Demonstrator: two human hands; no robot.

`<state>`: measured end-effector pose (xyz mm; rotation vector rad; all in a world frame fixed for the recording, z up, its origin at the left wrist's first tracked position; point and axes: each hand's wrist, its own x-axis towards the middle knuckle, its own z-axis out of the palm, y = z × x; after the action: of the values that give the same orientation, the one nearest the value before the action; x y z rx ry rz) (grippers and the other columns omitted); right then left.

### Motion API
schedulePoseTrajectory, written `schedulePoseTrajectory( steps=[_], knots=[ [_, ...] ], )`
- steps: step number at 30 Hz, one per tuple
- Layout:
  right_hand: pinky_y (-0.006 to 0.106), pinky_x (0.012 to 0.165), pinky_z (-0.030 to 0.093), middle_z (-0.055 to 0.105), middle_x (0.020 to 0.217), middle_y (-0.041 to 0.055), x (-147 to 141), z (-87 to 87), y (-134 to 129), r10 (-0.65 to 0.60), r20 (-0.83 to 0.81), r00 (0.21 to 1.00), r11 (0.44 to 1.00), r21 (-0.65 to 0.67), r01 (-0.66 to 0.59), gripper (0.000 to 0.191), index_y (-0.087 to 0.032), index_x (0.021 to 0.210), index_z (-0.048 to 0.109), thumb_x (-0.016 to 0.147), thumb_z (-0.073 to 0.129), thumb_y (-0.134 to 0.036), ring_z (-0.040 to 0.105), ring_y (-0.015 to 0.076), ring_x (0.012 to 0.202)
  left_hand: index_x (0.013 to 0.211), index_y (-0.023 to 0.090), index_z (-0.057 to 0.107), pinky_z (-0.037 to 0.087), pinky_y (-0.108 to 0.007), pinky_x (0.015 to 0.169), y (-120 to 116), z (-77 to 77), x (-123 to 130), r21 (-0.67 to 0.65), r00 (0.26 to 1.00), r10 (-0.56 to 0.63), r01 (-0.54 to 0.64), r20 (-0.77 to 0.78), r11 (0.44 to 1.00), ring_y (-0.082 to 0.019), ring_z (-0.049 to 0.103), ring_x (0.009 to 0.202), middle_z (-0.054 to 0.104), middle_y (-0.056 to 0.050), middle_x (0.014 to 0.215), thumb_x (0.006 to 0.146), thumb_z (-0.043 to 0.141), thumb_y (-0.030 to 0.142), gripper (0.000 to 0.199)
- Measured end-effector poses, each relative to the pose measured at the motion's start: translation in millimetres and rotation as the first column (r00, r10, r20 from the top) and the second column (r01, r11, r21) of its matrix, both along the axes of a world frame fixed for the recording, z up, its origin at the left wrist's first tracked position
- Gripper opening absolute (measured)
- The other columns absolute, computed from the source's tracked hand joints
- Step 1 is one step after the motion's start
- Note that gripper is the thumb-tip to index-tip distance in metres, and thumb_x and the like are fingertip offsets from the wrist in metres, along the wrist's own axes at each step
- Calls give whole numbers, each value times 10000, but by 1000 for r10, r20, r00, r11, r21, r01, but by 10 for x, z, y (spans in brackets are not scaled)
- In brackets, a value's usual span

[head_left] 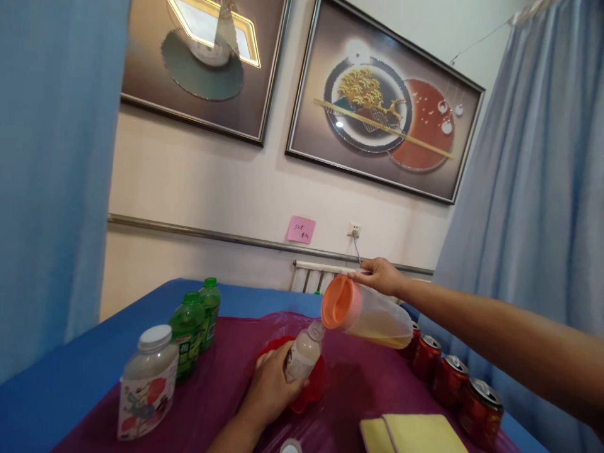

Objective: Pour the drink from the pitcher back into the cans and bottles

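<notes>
Left hand point(271, 385): closed round small bottle point(304, 353), tilted, neck up and rightward, over red dish point(315, 385). Right hand point(380, 275): gripping pitcher point(377, 318), lying near-horizontal, orange spout end leftward, just beside bottle's mouth.

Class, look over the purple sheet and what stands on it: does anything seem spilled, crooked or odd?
A darker patch on the purple sheet, between the red dish and the folded yellow cloth, looks odd: possibly spilled liquid, possibly just shadow. Nothing else clearly stands out.
</notes>
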<state>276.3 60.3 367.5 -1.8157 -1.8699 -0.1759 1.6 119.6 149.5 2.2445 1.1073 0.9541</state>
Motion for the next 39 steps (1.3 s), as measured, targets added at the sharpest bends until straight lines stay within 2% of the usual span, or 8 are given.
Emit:
schedulePoseTrajectory(
  steps=[30,39],
  knots=[
    [256,485,184,257,550,-60,-3,-17,-11,7,16,1000,1000,-3,-7,619,-215,539,345,751,516,-771,257,98,541,1257,275,596,344,-358,1016,19,-34,5,5,1000,-17,16,21,1000,-255,610,1112,702,-36,1207,605,818,243,689],
    [257,490,181,247,544,-60,22,-1,-23,6,41,999,1000,3,-6,636,-216,535,325,753,509,-784,255,98,543,1282,265,582,337,-367,1030,-7,-2,-12,-5,999,-31,31,-30,999,-267,592,1146,687,-59,1238,622,808,255,698]
  ],
)
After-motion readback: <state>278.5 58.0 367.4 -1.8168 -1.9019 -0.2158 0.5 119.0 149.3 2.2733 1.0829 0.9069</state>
